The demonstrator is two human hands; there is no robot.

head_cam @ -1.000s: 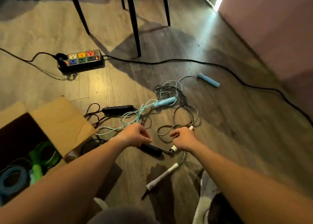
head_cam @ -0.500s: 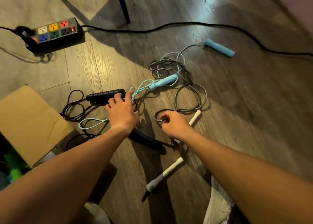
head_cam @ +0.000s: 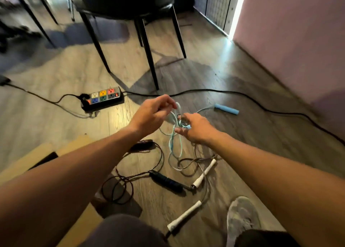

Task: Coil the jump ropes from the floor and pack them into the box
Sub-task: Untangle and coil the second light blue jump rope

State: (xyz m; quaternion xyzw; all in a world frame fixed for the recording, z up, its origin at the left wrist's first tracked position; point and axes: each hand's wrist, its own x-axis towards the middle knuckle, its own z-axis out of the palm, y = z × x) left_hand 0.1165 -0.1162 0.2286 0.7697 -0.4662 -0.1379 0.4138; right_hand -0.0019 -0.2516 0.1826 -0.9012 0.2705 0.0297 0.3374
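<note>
My left hand (head_cam: 151, 114) is raised over the floor and pinches loops of the light blue jump rope (head_cam: 174, 144). My right hand (head_cam: 196, 128) grips the same rope just to the right, and strands hang down between the hands. One light blue handle (head_cam: 226, 109) lies on the floor beyond them. A black-handled rope (head_cam: 166, 181) and a grey rope with white handles (head_cam: 204, 172) lie tangled on the floor below. The cardboard box (head_cam: 33, 159) sits at the lower left with its flap open.
A power strip with coloured sockets (head_cam: 102, 98) and its black cable (head_cam: 242, 97) cross the floor behind the ropes. A dark chair (head_cam: 130, 8) stands further back. A pink wall (head_cam: 298, 32) runs along the right. My shoe (head_cam: 241, 217) is at the bottom right.
Both hands have risen from the floor and lifted the light blue rope, gathering its loops between them. The view has tilted up, bringing the chair into sight.
</note>
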